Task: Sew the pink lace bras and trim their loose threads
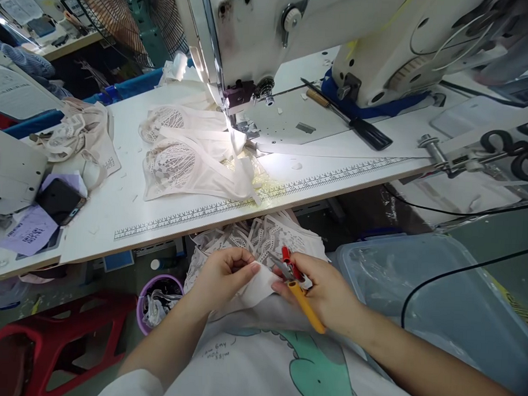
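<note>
My left hand [222, 277] pinches the edge of a piece of white fabric [260, 285] between thumb and forefinger, above my lap. Opposite it, my right hand [332, 287] is wrapped round small snips [304, 306] with a red part and an orange-yellow handle. Its fingertips also touch the right edge of the fabric. The snips' metal blades point up and left, close to the cloth. Behind both hands, white lace garments [262, 235] are heaped below the table edge. On the table, a pale lace bra [182, 166] lies beneath the lit sewing machine [256, 42].
A ruler strip [264, 195] runs along the table's front edge. A black-handled screwdriver [365, 129] lies beside the machine. At left are a phone [61, 201] and a garment pile [90, 137]. Below stand a purple bin [142, 315], a red stool [68, 335] and a translucent tub [438, 296].
</note>
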Tool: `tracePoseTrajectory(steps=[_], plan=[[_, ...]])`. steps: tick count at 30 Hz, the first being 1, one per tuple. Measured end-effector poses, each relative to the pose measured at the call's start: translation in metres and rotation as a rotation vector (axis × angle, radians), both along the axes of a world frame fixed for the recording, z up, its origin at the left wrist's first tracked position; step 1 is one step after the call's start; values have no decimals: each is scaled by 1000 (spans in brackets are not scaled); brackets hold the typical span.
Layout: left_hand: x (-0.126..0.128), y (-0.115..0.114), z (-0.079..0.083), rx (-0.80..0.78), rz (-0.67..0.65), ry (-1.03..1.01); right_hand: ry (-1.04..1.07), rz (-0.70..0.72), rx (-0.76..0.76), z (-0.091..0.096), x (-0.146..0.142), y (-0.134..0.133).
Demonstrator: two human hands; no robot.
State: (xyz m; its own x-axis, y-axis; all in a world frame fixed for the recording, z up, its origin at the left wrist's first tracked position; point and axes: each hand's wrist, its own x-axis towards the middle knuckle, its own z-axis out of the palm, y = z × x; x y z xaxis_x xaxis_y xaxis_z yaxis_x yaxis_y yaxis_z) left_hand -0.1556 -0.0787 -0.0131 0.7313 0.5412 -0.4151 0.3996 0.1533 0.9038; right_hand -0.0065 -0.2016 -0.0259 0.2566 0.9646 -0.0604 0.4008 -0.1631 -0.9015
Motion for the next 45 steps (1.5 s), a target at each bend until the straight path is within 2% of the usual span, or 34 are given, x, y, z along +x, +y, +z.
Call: tracePoseTrajectory(steps=[3, 6, 10, 15, 22, 27, 29, 32, 34, 37, 39, 41, 43, 45], plan=[[1, 2, -3, 27, 37, 11, -25, -31, 96, 0, 0, 3], [0, 3, -6, 0, 64, -8, 51, -76, 154, -2, 3, 0], [-1, 2, -6, -3, 72, -27, 132, -116, 65, -7, 6, -7], [0, 1, -4, -3, 77, -13, 168, -46, -10, -8, 3, -4], [6, -4, -2, 67, 120, -26, 63, -32, -51, -3, -6, 9], [9, -8, -11, 273, 155, -9, -31, 42, 0, 5, -8, 19], [8, -9, -16, 413, 148, -4, -45, 49, 20, 9, -4, 23], [4, -14, -24, 788, 144, -39, -148, -34, 91, 15, 8, 25], [-1, -21, -35, 1057, 74, -58, -222, -120, 169, 18, 17, 24], [-17, -30, -64, 1270, -74, 79, -199, -223, 331, 25, 26, 18], [-37, -31, -85, 1265, -58, 246, -98, -216, 401, 31, 26, 14], [-66, -23, -99, 1186, 17, 370, 6, -127, 396, 36, 24, 10], [-101, -8, -99, 1136, 117, 418, 61, -23, 357, 39, 22, 6], [-134, 8, -84, 1158, 298, 430, 68, 27, 329, 38, 23, 1]])
